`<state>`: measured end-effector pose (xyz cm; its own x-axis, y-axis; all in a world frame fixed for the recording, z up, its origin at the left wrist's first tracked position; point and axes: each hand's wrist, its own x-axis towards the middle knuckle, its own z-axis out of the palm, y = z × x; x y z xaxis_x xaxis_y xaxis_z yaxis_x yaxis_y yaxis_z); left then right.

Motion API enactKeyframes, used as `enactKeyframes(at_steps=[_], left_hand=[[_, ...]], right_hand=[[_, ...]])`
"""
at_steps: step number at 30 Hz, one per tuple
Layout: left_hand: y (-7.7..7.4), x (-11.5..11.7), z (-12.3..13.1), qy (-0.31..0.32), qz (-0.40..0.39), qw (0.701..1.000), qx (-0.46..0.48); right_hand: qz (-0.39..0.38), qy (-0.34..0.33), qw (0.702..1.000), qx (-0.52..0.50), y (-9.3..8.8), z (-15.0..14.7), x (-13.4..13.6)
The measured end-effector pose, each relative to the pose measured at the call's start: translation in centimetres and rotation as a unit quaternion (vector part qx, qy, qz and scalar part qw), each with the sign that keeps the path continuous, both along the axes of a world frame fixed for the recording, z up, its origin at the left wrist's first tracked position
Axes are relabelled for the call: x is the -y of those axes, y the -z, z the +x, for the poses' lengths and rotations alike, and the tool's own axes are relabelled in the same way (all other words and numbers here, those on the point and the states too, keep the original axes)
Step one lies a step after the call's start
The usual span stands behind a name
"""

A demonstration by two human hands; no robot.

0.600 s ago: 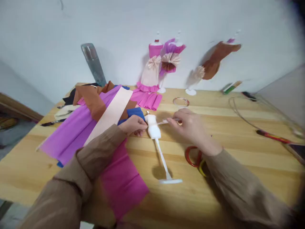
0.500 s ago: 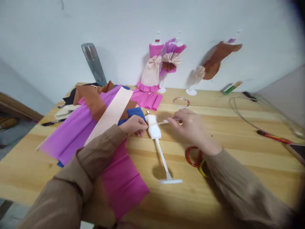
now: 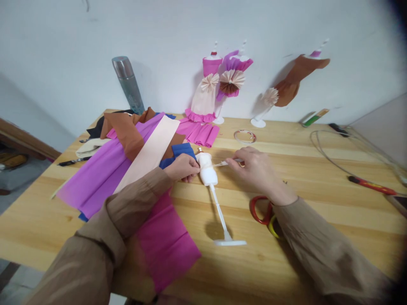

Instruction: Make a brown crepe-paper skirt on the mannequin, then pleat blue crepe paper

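Note:
A small white mannequin (image 3: pixel 209 176) lies tilted on its stand, its round base toward me, with a pale band around its waist. My left hand (image 3: pixel 185 167) is closed in a pinch against the left side of its torso; what sits between the fingertips is hidden. On the other side, my right hand (image 3: pixel 251 167) pinches a slim pale strip (image 3: pixel 221 163) that reaches to the mannequin's waist. Under my left forearm lies a magenta crepe paper sheet (image 3: pixel 168 241). Scissors with red and yellow handles (image 3: pixel 259 209) rest partly beneath my right wrist.
Crepe paper sheets (image 3: pixel 95 178) are heaped on the left, beside a grey bottle (image 3: pixel 129 87). Dressed mannequins (image 3: pixel 203 101) stand along the wall. A wire coil (image 3: pixel 244 136), a green tube (image 3: pixel 314 117) and a red-handled tool with a cable (image 3: pixel 370 185) lie on the wooden table (image 3: pixel 318 169).
The whole view has shifted slightly, so things appear a little farther right. Both hands keep their pinches beside the mannequin, with little other movement.

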<state>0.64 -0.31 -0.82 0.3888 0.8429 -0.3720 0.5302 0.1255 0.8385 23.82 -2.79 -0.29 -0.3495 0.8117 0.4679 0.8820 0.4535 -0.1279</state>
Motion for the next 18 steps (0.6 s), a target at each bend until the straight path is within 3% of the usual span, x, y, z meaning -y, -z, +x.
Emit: enactKeyframes(at_steps=[10, 18], left_hand=[[0.3, -0.1, 0.1, 0.001, -0.008, 1.0, 0.008], [0.0, -0.1, 0.1, 0.001, -0.024, 1.0, 0.02]], right_hand=[[-0.094, 0.07, 0.977, 0.177, -0.6, -1.0, 0.4], [-0.121, 0.074, 0.974, 0.177, 0.3, -1.5, 1.0]])
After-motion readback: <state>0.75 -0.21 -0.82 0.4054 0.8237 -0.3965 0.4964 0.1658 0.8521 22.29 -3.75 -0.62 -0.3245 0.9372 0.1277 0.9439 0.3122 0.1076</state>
